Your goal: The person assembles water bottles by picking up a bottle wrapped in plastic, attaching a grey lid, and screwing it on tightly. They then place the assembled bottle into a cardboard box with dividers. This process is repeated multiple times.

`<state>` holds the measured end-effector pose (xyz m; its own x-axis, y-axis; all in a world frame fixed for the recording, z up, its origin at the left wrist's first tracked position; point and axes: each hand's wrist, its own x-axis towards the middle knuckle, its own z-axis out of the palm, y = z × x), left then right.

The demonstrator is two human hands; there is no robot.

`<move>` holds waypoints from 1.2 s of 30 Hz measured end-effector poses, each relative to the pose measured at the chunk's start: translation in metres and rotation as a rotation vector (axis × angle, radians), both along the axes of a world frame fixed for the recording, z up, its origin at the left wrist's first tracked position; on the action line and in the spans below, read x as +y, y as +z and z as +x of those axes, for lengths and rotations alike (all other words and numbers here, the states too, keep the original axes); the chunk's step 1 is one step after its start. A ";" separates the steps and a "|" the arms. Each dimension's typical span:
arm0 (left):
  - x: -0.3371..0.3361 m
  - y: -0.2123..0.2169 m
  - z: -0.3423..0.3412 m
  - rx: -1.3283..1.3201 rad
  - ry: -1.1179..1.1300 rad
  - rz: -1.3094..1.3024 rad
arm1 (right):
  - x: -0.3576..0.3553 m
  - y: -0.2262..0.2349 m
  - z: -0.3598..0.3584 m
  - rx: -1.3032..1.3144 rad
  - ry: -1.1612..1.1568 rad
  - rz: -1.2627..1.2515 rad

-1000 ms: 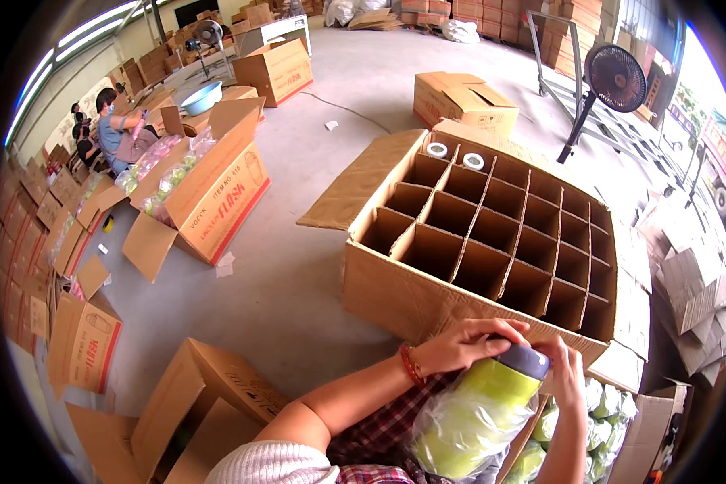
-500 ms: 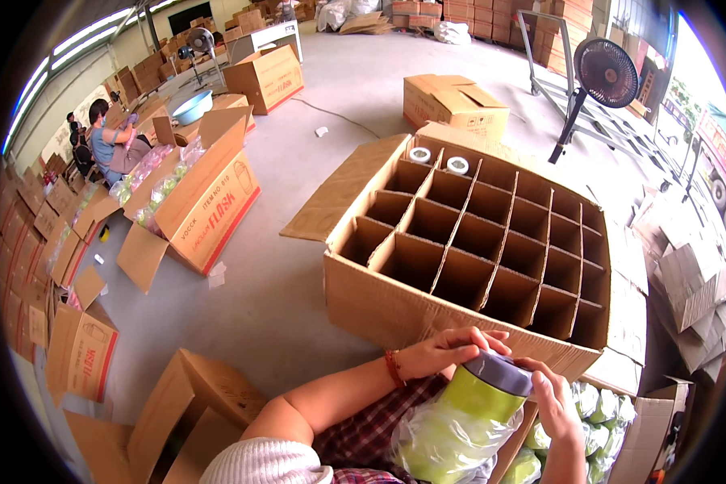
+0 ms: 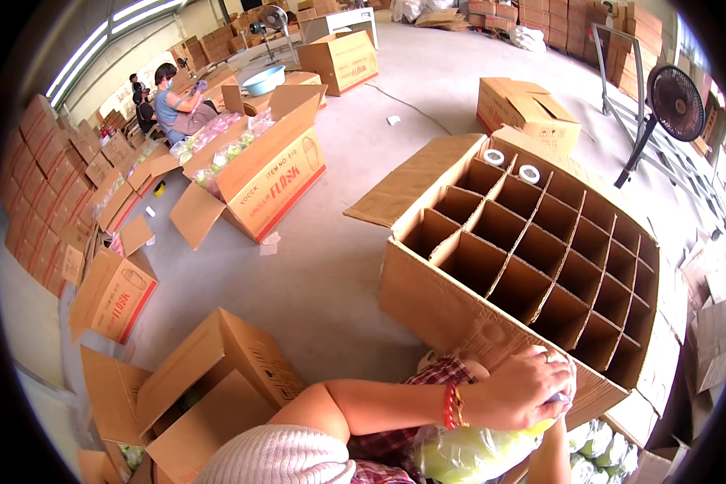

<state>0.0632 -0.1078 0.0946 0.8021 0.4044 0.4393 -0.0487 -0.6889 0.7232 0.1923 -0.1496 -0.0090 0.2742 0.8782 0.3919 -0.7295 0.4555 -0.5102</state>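
A yellow-green flask [image 3: 476, 452], partly wrapped in clear plastic, leans tilted over my lap. My left hand [image 3: 528, 387] is closed over its grey-purple lid [image 3: 558, 398], fingers bent across the top; a red bracelet circles the wrist. From below, my right hand [image 3: 569, 394] comes up against the lid's right side; the left hand covers most of it, leaving mainly the wrist and a little of the fingers in sight. Just beyond both hands stands an open carton [image 3: 452, 294] with cardboard dividers. Two white round-topped items [image 3: 493, 157] sit in its far-left cells.
Bagged green flasks [image 3: 597, 452] lie at lower right. An open carton [image 3: 254, 355] stands at lower left, and a long carton [image 3: 274, 181] of wrapped goods farther left. A closed box [image 3: 528, 117] and a black fan [image 3: 676, 102] are beyond. A seated person [image 3: 177, 109] works far left.
My left hand has moved from the lid's far-left edge to cover its top. The right hand has become mostly hidden behind it. The view has swung left, shifting the surroundings rightward.
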 end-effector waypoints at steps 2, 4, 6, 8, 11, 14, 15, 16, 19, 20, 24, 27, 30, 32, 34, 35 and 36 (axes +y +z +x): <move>0.028 -0.007 -0.010 -0.166 -0.294 -0.413 | -0.025 0.039 0.009 -0.132 0.025 -0.420; 0.052 -0.040 -0.019 -0.283 -0.561 -0.799 | -0.052 0.080 0.026 -0.559 0.024 -0.775; 0.054 -0.059 -0.027 -0.276 -0.607 -1.141 | -0.064 0.105 0.026 -1.084 -0.123 -0.698; 0.053 -0.062 -0.027 -0.304 -0.609 -1.186 | -0.058 0.103 0.031 -1.175 -0.120 -0.715; 0.052 -0.037 -0.025 -0.239 -0.464 -0.931 | -0.042 0.081 0.042 -0.571 -0.042 -0.857; 0.027 0.008 -0.014 -0.049 -0.054 -0.279 | -0.007 0.046 0.033 0.055 0.180 -0.688; 0.012 0.023 -0.007 -0.042 0.062 -0.145 | -0.001 0.008 0.033 0.130 0.140 -0.564; 0.003 0.022 -0.004 -0.024 0.102 -0.019 | 0.002 -0.001 0.035 0.127 0.203 -0.533; 0.004 0.021 -0.002 -0.070 0.001 -0.019 | -0.002 0.013 0.031 0.136 0.287 -0.495; 0.016 0.017 -0.006 -0.129 -0.112 -0.120 | -0.016 0.030 0.034 0.006 0.172 -0.605; 0.061 -0.063 -0.021 -0.346 -0.631 -1.081 | -0.064 0.087 0.041 -0.744 -0.079 -0.793; 0.057 -0.079 -0.019 -0.376 -0.642 -1.235 | -0.069 0.119 0.026 -1.171 -0.288 -0.788; 0.050 -0.041 -0.025 -0.267 -0.520 -1.033 | -0.046 0.088 0.048 -0.838 -0.117 -0.808; 0.040 -0.011 -0.019 -0.188 -0.353 -0.567 | -0.017 0.064 0.045 -0.074 0.196 -0.870; 0.017 0.021 -0.008 -0.032 -0.108 -0.159 | -0.002 0.034 0.035 0.025 0.363 -0.632; 0.009 0.026 -0.005 0.055 -0.004 -0.076 | 0.001 0.028 0.031 0.020 0.408 -0.531; 0.012 0.027 -0.007 0.057 -0.060 -0.239 | 0.004 0.026 0.025 0.017 0.458 -0.422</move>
<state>0.0562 -0.0961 0.1218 0.8487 0.4421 0.2902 -0.0392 -0.4947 0.8682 0.2176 -0.1460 0.0170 -0.1641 0.9863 -0.0155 -0.8128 -0.1441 -0.5645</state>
